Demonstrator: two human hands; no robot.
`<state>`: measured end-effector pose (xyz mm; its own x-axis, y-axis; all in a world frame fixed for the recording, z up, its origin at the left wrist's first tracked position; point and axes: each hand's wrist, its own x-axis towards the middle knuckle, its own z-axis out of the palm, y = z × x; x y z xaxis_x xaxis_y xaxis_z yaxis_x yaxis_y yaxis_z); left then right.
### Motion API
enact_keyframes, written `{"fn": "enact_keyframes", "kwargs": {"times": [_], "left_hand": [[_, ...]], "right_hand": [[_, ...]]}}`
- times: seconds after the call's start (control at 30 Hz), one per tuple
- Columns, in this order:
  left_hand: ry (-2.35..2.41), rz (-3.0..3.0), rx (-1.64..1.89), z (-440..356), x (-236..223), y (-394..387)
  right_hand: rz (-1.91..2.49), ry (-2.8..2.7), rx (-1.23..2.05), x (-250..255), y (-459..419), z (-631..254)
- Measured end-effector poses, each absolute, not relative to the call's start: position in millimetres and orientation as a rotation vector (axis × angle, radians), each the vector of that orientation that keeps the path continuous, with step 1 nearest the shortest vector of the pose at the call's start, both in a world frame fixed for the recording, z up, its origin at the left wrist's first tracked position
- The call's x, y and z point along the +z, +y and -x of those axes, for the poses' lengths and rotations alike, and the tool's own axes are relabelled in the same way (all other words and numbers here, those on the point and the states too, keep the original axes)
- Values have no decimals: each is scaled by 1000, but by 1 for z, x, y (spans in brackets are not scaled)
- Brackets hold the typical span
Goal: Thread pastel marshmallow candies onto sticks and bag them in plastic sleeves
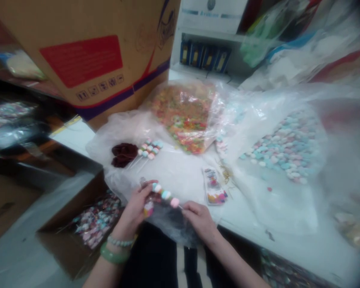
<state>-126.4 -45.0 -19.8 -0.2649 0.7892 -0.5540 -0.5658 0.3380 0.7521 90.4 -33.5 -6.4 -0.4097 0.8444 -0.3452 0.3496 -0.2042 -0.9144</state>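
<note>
a thin white stick threaded with pink and blue candies (165, 195) was held above the dark plastic bag (171, 224), its near end clamped in the left hand's fingers (144, 192) and its tip pinched by the right hand's fingertips (187, 208) (a two-handed grip that kept it steady).

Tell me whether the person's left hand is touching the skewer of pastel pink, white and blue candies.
Touching. The head view shows the left hand closed around the end of the pastel candy skewer, with no gap between them.
</note>
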Motion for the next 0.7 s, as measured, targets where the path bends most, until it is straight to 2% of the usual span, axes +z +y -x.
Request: {"fn": "enact_keyframes", "kwargs": {"times": [0.3, 0.5, 0.57, 0.7], "left_hand": [[1394, -281, 1294, 114, -31, -44], [1768, -604, 1182, 105, -57, -47], [1777, -505, 1266, 100, -61, -47], [1511, -106, 1432, 94, -58, -43]], "right_hand": [[1411, -1705, 1612, -16, -32, -90], [1491, -1939, 1380, -23, -29, -81], [1537, -2017, 1348, -23, -28, -77], [1556, -2153, 1437, -24, -31, -75]]}}
